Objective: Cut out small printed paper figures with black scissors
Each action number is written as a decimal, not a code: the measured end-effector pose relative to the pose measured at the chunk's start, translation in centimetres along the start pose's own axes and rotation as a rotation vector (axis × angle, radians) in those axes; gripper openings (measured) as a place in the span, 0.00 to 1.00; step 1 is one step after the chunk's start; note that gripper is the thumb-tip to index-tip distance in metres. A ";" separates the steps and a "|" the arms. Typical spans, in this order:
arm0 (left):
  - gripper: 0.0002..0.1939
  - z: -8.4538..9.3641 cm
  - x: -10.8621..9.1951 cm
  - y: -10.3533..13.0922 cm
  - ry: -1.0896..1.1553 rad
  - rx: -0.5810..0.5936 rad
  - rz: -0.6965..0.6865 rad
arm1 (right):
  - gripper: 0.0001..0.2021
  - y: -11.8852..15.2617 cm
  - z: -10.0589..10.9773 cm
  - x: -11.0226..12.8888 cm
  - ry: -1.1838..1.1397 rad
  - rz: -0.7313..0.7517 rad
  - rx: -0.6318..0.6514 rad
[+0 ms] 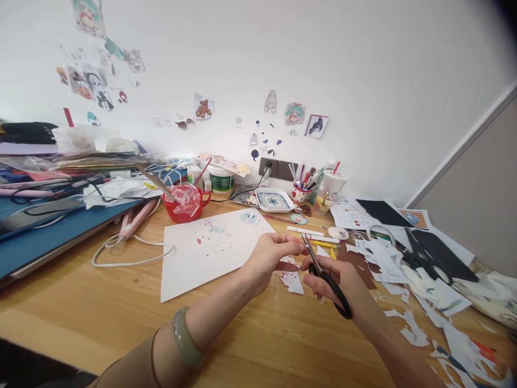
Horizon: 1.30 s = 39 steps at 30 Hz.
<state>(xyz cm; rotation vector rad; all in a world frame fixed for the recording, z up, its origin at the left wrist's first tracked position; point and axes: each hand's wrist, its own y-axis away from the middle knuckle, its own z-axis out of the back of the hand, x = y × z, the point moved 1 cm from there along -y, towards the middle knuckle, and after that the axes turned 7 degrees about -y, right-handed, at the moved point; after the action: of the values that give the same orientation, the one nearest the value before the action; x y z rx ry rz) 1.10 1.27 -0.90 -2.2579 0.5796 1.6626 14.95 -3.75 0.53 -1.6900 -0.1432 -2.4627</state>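
Note:
My right hand (337,277) grips a pair of scissors (317,261) with black handles, its blades pointing up and slightly left. The blade tips are right by the fingertips of my left hand (269,256). That hand is closed in a pinch; whatever it holds is too small to make out. Below the fingers shows a paper cutout with red marks (292,282); whether it touches a hand is unclear. Left of my hands lies a white sheet (186,269) with small coloured paper bits on it.
Behind the sheet stand a red mug (181,207) holding crumpled plastic, a patterned dish (274,200) and a pen cup (301,193). Paper scraps (382,261) and larger black scissors (424,256) lie on the right. A white cable (133,263) loops at left.

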 end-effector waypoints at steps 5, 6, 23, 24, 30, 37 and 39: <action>0.09 0.0 0.0 0.0 0.004 0.005 0.001 | 0.09 -0.1 0.0 -0.1 0.008 -0.011 -0.007; 0.09 0.0 0.0 0.0 0.003 0.008 0.000 | 0.08 -0.1 0.0 -0.1 0.012 -0.011 -0.007; 0.09 0.0 0.0 0.1 0.008 0.001 -0.001 | 0.09 -0.1 0.1 -0.5 0.057 0.004 -0.002; 0.09 0.0 0.0 0.1 0.009 0.000 -0.004 | 0.09 -0.1 0.1 -0.5 0.055 0.004 -0.001; 0.09 0.2 -0.1 -0.1 -0.004 -0.002 -0.028 | 0.07 -0.1 0.2 -0.8 0.046 -0.013 -0.035; 0.10 0.1 -0.3 0.0 -0.026 -0.025 -0.027 | 0.10 -0.3 0.5 -1.1 -0.014 -0.025 -0.134; 0.10 0.4 -0.6 0.0 -0.050 -0.046 -0.044 | 0.11 -0.5 0.6 -1.3 -0.020 -0.009 -0.174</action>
<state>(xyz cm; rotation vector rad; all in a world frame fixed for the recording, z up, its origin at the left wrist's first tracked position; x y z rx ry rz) 0.62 1.54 -0.43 -2.2370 0.4808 1.7229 15.89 -3.06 -0.49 -1.7846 0.0637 -2.5310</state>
